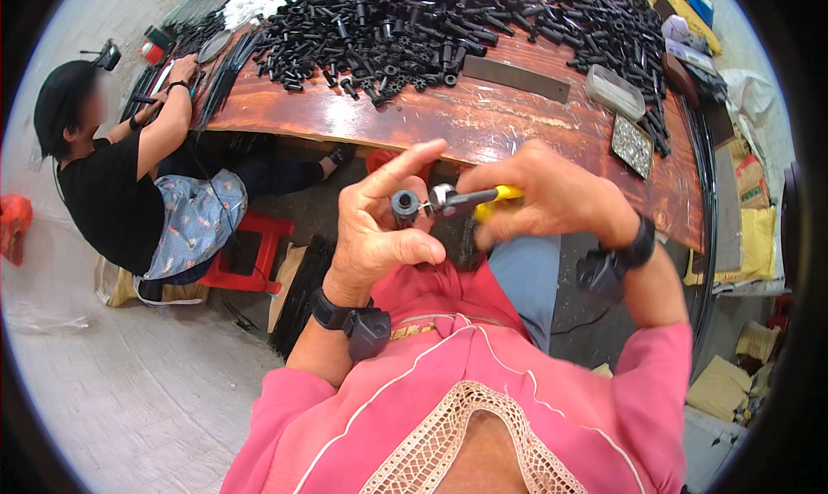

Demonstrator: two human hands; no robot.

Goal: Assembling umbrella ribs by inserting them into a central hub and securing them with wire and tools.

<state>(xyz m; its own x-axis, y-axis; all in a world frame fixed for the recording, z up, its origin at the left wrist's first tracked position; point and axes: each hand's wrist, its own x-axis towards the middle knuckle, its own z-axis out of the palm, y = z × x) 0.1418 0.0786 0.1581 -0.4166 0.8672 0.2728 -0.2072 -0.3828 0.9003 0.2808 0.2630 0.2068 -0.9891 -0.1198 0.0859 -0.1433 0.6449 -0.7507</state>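
Over my lap, my left hand (360, 231) is closed around a black tubular plastic piece (404, 204), its round end with a centre hole facing up. My left index finger stretches out past it, and the thumb lies in front. My right hand (556, 188) grips yellow-handled pliers (485, 203). Their dark metal head points left, close beside the black piece. A thin pale strand shows between the tool's tip and the piece; whether the jaws are closed on it I cannot tell.
Ahead stands a reddish-brown wooden table (293, 115) with heaps of black plastic parts (362, 33). On it lie a flat metal bar (516, 78), a clear plastic box (615, 92) and a tray of small metal pieces (633, 146). A co-worker (103, 166) sits at left on a red stool (259, 253).
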